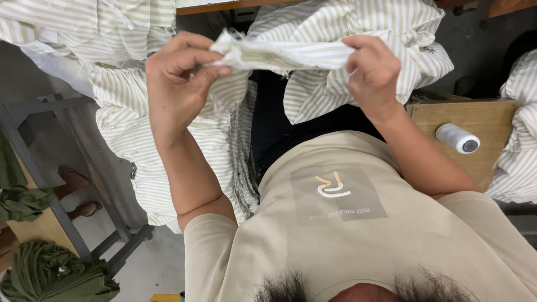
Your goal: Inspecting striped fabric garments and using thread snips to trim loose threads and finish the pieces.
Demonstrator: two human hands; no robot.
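Observation:
My left hand (pixel 179 78) and my right hand (pixel 373 70) are raised in front of my chest. Between them they hold a folded strip of cream and pale-green striped fabric (pixel 285 55). The left hand's fingers pinch the strip's frayed left end, while the right hand is closed around its right end. More of the same striped cloth (pixel 140 128) hangs in a heap behind and below the hands, draping down over my lap.
A white thread spool (pixel 457 138) lies on a wooden surface (pixel 492 120) at the right, beside more striped cloth (pixel 520 156). A grey metal frame (pixel 33 162) stands at the left, with green fabric (pixel 50 274) and someone's sandalled feet (pixel 75 193) near it.

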